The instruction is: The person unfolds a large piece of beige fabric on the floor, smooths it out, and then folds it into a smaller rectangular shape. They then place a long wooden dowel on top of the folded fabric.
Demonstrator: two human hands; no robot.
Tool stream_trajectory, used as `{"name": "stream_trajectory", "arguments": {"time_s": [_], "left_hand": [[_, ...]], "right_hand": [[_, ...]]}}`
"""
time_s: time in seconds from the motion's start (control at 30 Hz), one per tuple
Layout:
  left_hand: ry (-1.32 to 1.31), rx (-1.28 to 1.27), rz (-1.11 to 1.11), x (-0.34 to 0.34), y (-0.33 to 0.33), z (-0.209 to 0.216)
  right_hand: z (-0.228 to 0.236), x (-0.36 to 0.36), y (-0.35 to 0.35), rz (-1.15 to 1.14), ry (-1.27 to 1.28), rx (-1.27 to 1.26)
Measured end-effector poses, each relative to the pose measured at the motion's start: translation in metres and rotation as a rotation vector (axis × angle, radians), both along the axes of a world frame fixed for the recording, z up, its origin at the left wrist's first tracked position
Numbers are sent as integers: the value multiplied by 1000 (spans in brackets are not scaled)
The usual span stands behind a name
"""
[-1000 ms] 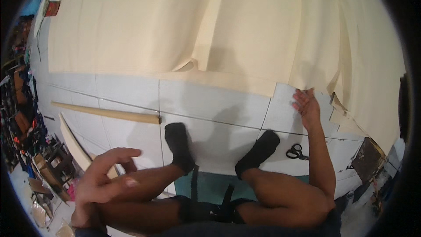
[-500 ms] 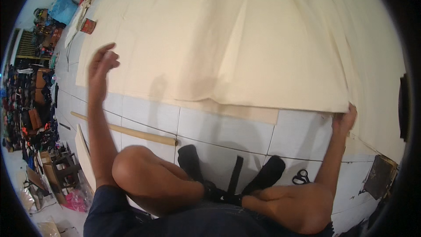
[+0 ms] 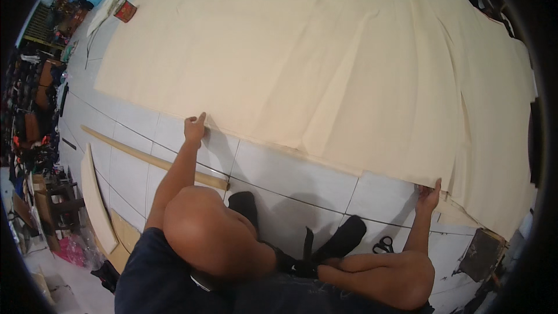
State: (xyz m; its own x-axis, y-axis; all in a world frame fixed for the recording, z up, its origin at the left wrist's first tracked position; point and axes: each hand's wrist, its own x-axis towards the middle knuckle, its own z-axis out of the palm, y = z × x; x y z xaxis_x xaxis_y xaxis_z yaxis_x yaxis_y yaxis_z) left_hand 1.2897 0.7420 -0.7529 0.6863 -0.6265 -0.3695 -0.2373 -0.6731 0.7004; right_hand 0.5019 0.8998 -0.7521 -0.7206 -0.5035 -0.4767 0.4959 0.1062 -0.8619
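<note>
A large cream cloth spreads over the tiled floor, with soft folds running through its middle and right part. At its near edge, left of centre, my left hand pinches the border between thumb and fingers. My right hand grips the near edge farther right, by a corner, its thumb on top and the other fingers partly hidden under the cloth. Black-handled scissors lie on the floor beside my right knee.
A long cardboard tube lies at the left, near a pale flat board. On the cloth's far left edge stands a red tin. A dark worn block sits at the right. Clutter lines the left wall.
My left hand has come down and right from the air to the cloth's near edge. My right hand has drawn the corner nearer and slightly left, and the raised near edge lies flatter.
</note>
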Motion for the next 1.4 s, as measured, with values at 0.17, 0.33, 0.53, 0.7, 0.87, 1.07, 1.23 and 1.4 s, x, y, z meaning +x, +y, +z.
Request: {"name": "stream_trajectory", "arguments": {"time_s": [0.17,0.33,0.53,0.7,0.87,1.07,1.23,1.4], "left_hand": [[-25,6,12,1,-5,-11],[-11,41,91,-1,-6,-11],[165,-19,61,0,-16,-12],[151,-95,130,20,2,-16],[-90,-36,51,1,0,-11],[-1030,-124,-579,-41,-5,22],[-713,97,-786,-69,-4,15],[-727,18,-786,-68,-4,8]], "right_hand": [[50,26,-25,372,121,398],[90,45,-18,392,425,252],[28,23,6,430,538,668],[23,25,-2,479,544,658],[26,15,10,480,537,559],[26,12,15,552,563,552],[22,-8,20,436,538,467],[17,-9,24,505,418,521]]}}
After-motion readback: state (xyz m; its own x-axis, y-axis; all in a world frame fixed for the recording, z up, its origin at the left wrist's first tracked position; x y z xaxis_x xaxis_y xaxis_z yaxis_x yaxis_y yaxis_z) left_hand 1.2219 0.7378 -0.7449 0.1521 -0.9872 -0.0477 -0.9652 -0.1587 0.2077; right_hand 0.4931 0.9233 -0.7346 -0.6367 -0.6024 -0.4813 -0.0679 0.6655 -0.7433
